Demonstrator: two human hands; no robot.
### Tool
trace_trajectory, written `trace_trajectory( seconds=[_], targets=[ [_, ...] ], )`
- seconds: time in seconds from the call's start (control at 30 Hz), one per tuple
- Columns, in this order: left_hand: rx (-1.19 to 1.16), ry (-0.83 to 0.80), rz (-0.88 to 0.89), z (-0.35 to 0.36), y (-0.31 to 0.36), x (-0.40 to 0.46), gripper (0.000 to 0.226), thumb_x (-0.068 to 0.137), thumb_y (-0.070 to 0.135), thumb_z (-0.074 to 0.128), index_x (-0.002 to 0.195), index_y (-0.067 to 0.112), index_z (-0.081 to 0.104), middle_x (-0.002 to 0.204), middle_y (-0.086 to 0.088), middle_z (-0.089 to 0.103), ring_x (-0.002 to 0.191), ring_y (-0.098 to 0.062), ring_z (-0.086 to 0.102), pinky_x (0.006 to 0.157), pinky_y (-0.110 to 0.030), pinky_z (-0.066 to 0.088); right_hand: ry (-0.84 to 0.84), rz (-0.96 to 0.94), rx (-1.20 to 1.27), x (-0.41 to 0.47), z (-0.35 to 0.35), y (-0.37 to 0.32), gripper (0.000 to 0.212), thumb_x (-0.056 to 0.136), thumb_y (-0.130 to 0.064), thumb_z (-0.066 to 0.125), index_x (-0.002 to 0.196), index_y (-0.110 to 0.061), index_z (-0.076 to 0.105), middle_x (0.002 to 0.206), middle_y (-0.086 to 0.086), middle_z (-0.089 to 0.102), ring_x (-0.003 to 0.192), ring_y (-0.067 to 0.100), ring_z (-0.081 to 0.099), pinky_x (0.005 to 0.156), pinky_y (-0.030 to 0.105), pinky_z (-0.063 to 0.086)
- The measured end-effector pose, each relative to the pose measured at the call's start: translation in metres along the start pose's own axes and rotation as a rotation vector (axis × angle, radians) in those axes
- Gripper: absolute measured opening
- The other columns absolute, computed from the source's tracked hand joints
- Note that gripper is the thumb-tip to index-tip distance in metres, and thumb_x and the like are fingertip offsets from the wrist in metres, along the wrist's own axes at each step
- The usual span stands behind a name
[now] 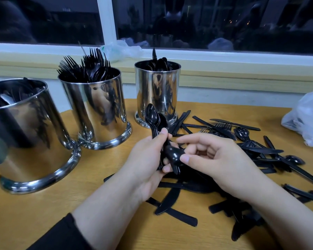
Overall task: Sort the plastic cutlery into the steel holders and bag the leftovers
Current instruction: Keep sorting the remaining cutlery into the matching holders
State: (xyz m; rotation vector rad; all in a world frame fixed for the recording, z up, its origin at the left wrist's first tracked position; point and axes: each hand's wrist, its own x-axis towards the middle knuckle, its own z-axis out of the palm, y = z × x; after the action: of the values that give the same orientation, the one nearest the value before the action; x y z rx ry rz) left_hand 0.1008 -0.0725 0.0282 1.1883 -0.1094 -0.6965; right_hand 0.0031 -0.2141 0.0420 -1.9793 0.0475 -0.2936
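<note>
Black plastic spoons stand bunched in the left hand, fingers curled round their handles, in front of the spoon holder. Right hand pinches one spoon against them. Loose cutlery lies right of that holder.

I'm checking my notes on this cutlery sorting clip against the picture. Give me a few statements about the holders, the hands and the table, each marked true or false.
1. Three steel holders stand on the table. True: left holder, middle holder, right holder.
2. The middle holder is full of knives. False: it holds forks.
3. The left hand grips a bundle of spoons. True.
4. The right hand lies flat on the table. False: it pinches a spoon bowl.
5. Loose cutlery lies right of the hands. True.
</note>
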Motion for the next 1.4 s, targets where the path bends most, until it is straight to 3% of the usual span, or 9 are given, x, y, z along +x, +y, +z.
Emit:
trace_trajectory(
  seconds=[0.1, 0.3, 0.4, 0.6, 0.73, 0.9, 1.1, 1.27, 1.4],
  targets=[
    [0.024, -0.026, 0.045, -0.001, 0.003, -0.002, 0.023, 0.105, 0.036, 0.057, 0.097, 0.014, 0.059, 0.059, -0.002, 0.047, 0.049, -0.012, 0.035, 0.043, -0.021, 0.03, 0.099, 0.018, 0.102, 0.001, -0.003, -0.001, 0.028, 0.087, -0.016, 0.074, 0.111, -0.029, 0.076, 0.09, -0.004, 0.075, 0.085, 0.009, 0.071, 0.079, 0.017, 0.053],
    [0.17, -0.065, 0.122, 0.0, 0.003, -0.004, 0.026, 0.107, 0.039, 0.051, 0.102, 0.016, 0.061, 0.069, -0.002, 0.06, 0.056, -0.012, 0.053, 0.058, -0.027, 0.044, 0.245, 0.071, 0.462, 0.006, -0.001, 0.001, 0.039, 0.079, -0.015, 0.074, 0.118, -0.02, 0.072, 0.098, 0.002, 0.077, 0.088, 0.012, 0.071, 0.086, 0.026, 0.055],
    [0.091, -0.102, 0.105, 0.001, 0.002, -0.004, 0.026, 0.106, 0.037, 0.054, 0.106, 0.012, 0.061, 0.066, -0.001, 0.052, 0.057, -0.016, 0.05, 0.057, -0.03, 0.049, 0.294, 0.048, 0.447, 0.008, -0.001, 0.004, 0.034, 0.079, -0.013, 0.075, 0.113, -0.019, 0.074, 0.093, -0.002, 0.075, 0.083, 0.008, 0.066, 0.082, 0.023, 0.051],
    [0.151, -0.169, 0.075, 0.004, 0.0, -0.008, 0.028, 0.107, 0.036, 0.054, 0.115, 0.012, 0.065, 0.068, 0.003, 0.044, 0.052, -0.011, 0.034, 0.047, -0.024, 0.028, 0.347, -0.006, 0.47, 0.009, 0.002, 0.004, 0.021, 0.084, -0.005, 0.074, 0.099, -0.019, 0.077, 0.083, -0.005, 0.07, 0.077, 0.008, 0.063, 0.07, 0.019, 0.051],
    [0.174, -0.18, 0.097, 0.006, -0.003, -0.009, 0.029, 0.108, 0.033, 0.052, 0.113, 0.009, 0.067, 0.07, 0.0, 0.049, 0.056, -0.013, 0.043, 0.051, -0.027, 0.04, 0.373, -0.034, 0.4, 0.007, 0.002, 0.001, 0.018, 0.086, -0.003, 0.074, 0.096, -0.017, 0.078, 0.081, 0.0, 0.07, 0.073, 0.01, 0.063, 0.071, 0.019, 0.052],
    [0.155, -0.233, 0.066, 0.008, -0.002, -0.013, 0.034, 0.108, 0.034, 0.051, 0.116, 0.005, 0.068, 0.091, -0.011, 0.071, 0.076, -0.025, 0.069, 0.074, -0.036, 0.061, 0.363, -0.066, 0.243, 0.005, 0.005, -0.001, 0.017, 0.091, -0.007, 0.072, 0.097, -0.021, 0.079, 0.085, 0.004, 0.075, 0.075, 0.013, 0.067, 0.077, 0.024, 0.056],
    [0.155, -0.236, -0.008, 0.008, -0.005, -0.014, 0.029, 0.106, 0.038, 0.054, 0.114, 0.012, 0.061, 0.072, -0.005, 0.059, 0.05, -0.017, 0.048, 0.046, -0.027, 0.041, 0.356, -0.159, -0.101, 0.005, 0.008, -0.001, 0.025, 0.096, -0.009, 0.065, 0.107, -0.028, 0.076, 0.095, -0.011, 0.07, 0.094, 0.005, 0.065, 0.079, 0.009, 0.045],
    [0.109, -0.261, -0.052, 0.007, -0.002, -0.013, 0.026, 0.107, 0.037, 0.053, 0.11, 0.014, 0.065, 0.066, 0.002, 0.044, 0.048, -0.01, 0.029, 0.041, -0.02, 0.025, 0.469, -0.088, -0.016, 0.011, 0.009, 0.006, 0.029, 0.092, -0.017, 0.072, 0.113, -0.035, 0.066, 0.091, -0.002, 0.057, 0.074, 0.004, 0.062, 0.07, 0.015, 0.044],
    [0.106, -0.293, -0.061, 0.007, 0.0, -0.014, 0.025, 0.106, 0.038, 0.054, 0.107, 0.014, 0.063, 0.066, 0.002, 0.043, 0.047, -0.009, 0.028, 0.04, -0.02, 0.024, 0.501, 0.01, -0.027, 0.011, 0.005, 0.009, 0.014, 0.09, -0.03, 0.072, 0.102, -0.035, 0.07, 0.099, -0.004, 0.064, 0.081, 0.009, 0.061, 0.078, 0.024, 0.048]
  ],
)
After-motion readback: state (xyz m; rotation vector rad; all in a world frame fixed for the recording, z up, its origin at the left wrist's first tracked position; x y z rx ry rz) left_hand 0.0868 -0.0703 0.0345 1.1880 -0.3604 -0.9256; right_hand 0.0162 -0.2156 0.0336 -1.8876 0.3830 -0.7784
